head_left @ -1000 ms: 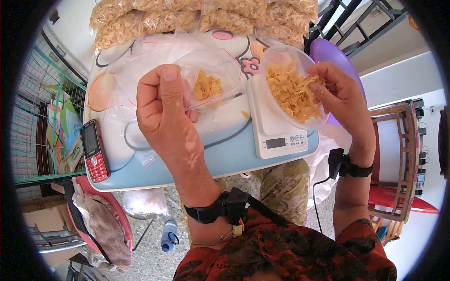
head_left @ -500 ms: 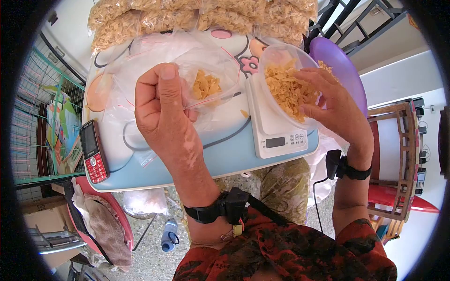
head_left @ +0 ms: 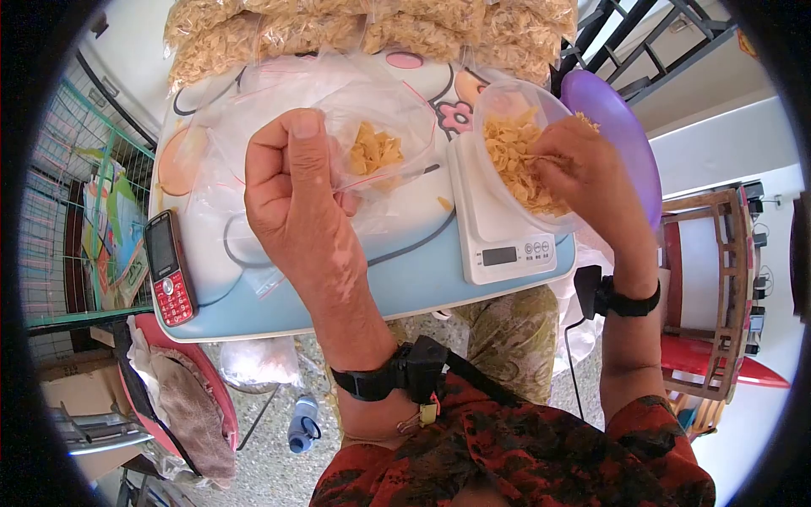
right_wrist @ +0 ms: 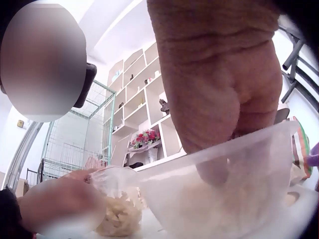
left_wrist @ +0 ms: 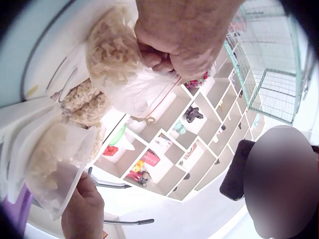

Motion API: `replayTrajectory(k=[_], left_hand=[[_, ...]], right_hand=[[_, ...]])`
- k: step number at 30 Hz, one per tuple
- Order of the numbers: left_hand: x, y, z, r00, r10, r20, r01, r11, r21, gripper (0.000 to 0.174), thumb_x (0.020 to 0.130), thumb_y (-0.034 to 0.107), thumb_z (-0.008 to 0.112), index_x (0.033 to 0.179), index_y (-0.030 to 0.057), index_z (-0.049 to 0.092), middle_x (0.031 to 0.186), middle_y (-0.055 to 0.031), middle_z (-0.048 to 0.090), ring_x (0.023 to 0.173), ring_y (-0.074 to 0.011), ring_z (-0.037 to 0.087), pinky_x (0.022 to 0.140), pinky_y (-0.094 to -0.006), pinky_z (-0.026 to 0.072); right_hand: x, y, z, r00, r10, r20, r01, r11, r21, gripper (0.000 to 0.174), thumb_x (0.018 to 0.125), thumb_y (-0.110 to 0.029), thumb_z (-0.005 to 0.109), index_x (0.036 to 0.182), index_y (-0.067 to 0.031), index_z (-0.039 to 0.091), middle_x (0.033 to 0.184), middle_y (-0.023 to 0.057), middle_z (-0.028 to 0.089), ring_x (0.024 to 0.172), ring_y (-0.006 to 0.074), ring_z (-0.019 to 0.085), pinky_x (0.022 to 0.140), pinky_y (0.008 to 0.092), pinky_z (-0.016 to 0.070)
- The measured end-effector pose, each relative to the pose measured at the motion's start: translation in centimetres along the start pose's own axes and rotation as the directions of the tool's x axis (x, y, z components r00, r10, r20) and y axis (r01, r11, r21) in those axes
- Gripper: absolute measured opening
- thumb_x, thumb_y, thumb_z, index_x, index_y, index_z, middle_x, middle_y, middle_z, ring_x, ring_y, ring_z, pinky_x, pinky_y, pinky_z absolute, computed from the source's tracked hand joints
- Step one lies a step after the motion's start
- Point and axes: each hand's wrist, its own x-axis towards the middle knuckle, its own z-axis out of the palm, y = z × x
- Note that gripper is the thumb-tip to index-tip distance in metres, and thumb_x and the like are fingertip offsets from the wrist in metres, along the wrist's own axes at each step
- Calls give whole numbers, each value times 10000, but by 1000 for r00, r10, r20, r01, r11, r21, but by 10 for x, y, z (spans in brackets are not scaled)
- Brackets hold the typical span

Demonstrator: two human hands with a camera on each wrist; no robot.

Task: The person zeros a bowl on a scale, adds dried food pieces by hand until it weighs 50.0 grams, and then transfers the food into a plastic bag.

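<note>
My left hand (head_left: 291,182) grips the rim of a clear zip bag (head_left: 397,106), thumb on the near side. Inside the bag lies a small heap of yellowish dried flakes (head_left: 374,150); the left wrist view shows the bag (left_wrist: 112,55) hanging below the fingers. A translucent plastic tub (head_left: 547,103) stands tilted on a white kitchen scale (head_left: 473,245), holding more of the same flakes (head_left: 507,148). Over the tub my right hand (head_left: 587,165) has its fingertips bunched together, pinching flakes at the surface. In the right wrist view the tub wall (right_wrist: 174,199) blurs those fingers.
Filled bags of flakes (head_left: 304,34) line the table's back edge. Flat empty bags (head_left: 224,165) lie left of centre. A red keypad phone (head_left: 173,283) rests at the left edge. A purple basin (head_left: 638,152) stands behind the tub. One loose flake (head_left: 444,203) lies beside the scale.
My right hand lifted off the flakes at the tub's right side, spread its fingers, then moved inward and bunched them on the flakes. My left hand and its bag stay nearly still.
</note>
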Motion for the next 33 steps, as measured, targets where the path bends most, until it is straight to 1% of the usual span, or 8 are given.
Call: replayTrajectory(k=[7, 10, 13, 16, 19, 25, 28, 33], left_hand=[[1, -1, -1, 1000, -1, 12, 1, 1000, -16, 205, 938, 257, 676, 985, 61, 645, 696, 47, 519, 517, -10, 351, 415, -174, 239], [1, -2, -1, 1000, 4, 15, -4, 1000, -17, 201, 939, 255, 675, 986, 63, 645, 695, 48, 519, 515, -9, 352, 414, -174, 238], [1, -3, -2, 1000, 6, 24, -6, 1000, -21, 198, 940, 254, 673, 985, 64, 645, 693, 49, 521, 515, -8, 357, 413, -174, 237], [1, -2, -2, 1000, 2, 18, -2, 1000, -14, 196, 940, 252, 674, 983, 64, 644, 692, 49, 523, 516, -7, 362, 413, -173, 238], [1, 0, 0, 1000, 1, -1, -1, 1000, -4, 194, 940, 250, 674, 980, 63, 642, 691, 48, 523, 516, -6, 364, 413, -172, 239], [1, -1, -1, 1000, -2, 23, 2, 1000, -31, 194, 940, 246, 672, 980, 59, 640, 683, 48, 514, 515, -9, 361, 413, -172, 241], [2, -2, -4, 999, -6, 37, 7, 999, -41, 195, 941, 244, 672, 985, 56, 639, 679, 48, 507, 511, -12, 357, 411, -174, 241], [2, -1, -3, 1000, -5, 22, 6, 1000, -30, 194, 940, 238, 672, 993, 55, 637, 677, 47, 503, 504, -13, 352, 403, -176, 237]], right_hand=[[1, -6, -1, 980, 194, -37, -178, 949, 262, 163, 862, -119, 688, 971, -6, 646, 890, 79, 628, 809, 188, 611, 729, 318, 489], [3, -9, 1, 988, 156, 8, -152, 945, 291, 216, 880, -146, 694, 1047, -17, 649, 923, 67, 619, 812, 150, 593, 733, 294, 486], [7, -15, 1, 988, 146, 43, -152, 968, 199, 294, 867, -165, 703, 1124, -36, 641, 1032, 104, 634, 917, 212, 619, 822, 323, 492], [7, -10, 0, 996, -31, 83, 27, 998, 49, 408, 831, -189, 725, 1201, -59, 613, 1177, 147, 616, 1087, 297, 595, 950, 369, 468], [5, -19, -8, 987, -30, 155, 30, 1000, 3, 496, 789, -208, 741, 1243, -74, 592, 1288, 179, 569, 1217, 352, 526, 1041, 403, 418], [1, -13, -1, 981, -116, 155, 118, 993, -4, 531, 766, -175, 728, 1269, -79, 585, 1301, 187, 558, 1225, 355, 526, 1048, 408, 420], [3, -16, 6, 983, -142, 116, 155, 981, -115, 476, 768, -146, 713, 1224, -71, 601, 1253, 192, 576, 1154, 376, 560, 1005, 419, 448], [9, -18, 7, 987, -77, 139, 89, 993, -80, 359, 778, -121, 693, 1121, -49, 620, 1106, 170, 614, 1004, 372, 609, 894, 412, 492]])
